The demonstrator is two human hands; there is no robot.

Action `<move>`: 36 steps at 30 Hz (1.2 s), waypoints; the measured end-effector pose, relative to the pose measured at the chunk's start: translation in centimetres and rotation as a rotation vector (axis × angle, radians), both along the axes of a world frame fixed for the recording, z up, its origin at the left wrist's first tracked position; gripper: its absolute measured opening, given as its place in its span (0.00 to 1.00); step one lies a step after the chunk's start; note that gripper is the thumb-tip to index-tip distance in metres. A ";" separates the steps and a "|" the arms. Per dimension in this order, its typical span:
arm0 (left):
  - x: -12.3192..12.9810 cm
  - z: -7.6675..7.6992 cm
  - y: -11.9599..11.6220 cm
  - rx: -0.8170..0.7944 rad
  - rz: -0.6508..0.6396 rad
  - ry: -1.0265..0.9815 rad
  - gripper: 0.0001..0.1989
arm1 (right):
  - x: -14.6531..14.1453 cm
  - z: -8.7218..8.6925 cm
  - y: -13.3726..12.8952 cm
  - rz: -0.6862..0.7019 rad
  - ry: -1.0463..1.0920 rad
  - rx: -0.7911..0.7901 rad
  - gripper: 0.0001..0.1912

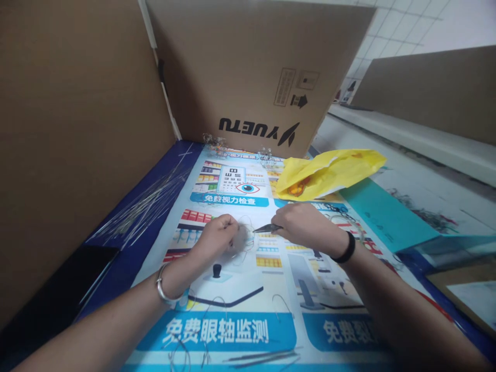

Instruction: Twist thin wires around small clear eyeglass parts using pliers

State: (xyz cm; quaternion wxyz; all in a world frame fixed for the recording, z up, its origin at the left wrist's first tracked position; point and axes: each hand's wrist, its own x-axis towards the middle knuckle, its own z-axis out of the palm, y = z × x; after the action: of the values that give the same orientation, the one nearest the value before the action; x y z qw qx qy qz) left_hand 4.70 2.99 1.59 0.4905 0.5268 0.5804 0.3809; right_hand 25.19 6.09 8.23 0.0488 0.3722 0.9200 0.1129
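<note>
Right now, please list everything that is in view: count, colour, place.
Pliers: one, dark grey, centre.
Thin wire: count unclear, silvery, centre.
Straight wires: many, silvery, left.
Loose wires: several, grey, bottom.
Curled wires: two tangles, silvery, far edge.
Poster: one, mostly blue-white, middle.
Table: one, dark blue, underneath.
Bag: one, yellow, poster's far right.
Sheet: one, turquoise, right.
Scraps: many, dark, right.
Cardboard panels: three upright, brown, left, back, right.
Flat object: one, black, lower left.
Items far right: too blurred.
Bangle: one, silver, left wrist.
Band: one, black, right wrist.
Left hand: one, closed on thin wire.
Right hand: one, gripping the pliers.
</note>
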 end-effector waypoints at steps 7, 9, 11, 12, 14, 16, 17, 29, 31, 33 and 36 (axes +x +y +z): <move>0.1 0.6 0.0 -0.212 -0.024 -0.147 0.07 | 0.1 0.6 -0.2 0.024 -0.004 0.011 0.10; -0.2 0.9 0.1 -0.270 -0.104 -0.174 0.09 | 0.1 0.7 -0.3 0.030 -0.007 -0.003 0.10; -0.6 1.2 0.1 -0.327 -0.201 -0.244 0.12 | 0.1 0.7 -0.4 0.036 -0.006 -0.010 0.11; -0.7 1.4 0.2 -0.347 -0.238 -0.282 0.13 | 0.1 0.6 -0.4 0.036 -0.005 -0.009 0.11; -0.9 1.5 0.2 -0.360 -0.275 -0.327 0.13 | 0.1 0.5 -0.4 0.032 -0.007 -0.008 0.10; -0.9 1.4 0.2 -0.319 -0.270 -0.292 0.13 | 0.1 0.4 -0.3 0.029 -0.007 -0.016 0.11; -0.8 1.3 0.2 -0.291 -0.253 -0.251 0.13 | 0.1 0.3 -0.2 0.029 -0.008 -0.022 0.11; -0.3 1.1 0.1 -0.202 -0.092 -0.097 0.09 | -0.4 -0.5 0.0 0.020 -0.011 -0.037 0.10; -0.3 1.1 0.1 -0.191 -0.077 -0.095 0.09 | -0.6 -0.7 0.0 0.025 0.002 -0.047 0.11; -0.3 0.9 0.1 -0.178 -0.062 -0.073 0.09 | -0.7 -0.8 0.1 0.017 0.020 -0.064 0.11; -0.3 0.5 0.2 -0.157 -0.038 -0.065 0.08 | -0.7 -0.8 0.3 -0.024 0.055 -0.091 0.10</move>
State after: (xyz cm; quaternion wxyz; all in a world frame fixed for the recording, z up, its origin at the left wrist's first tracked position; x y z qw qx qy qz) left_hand 4.44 3.16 2.11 0.5560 0.4849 0.5820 0.3420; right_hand 24.54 6.39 7.45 0.0417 0.3834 0.9207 0.0603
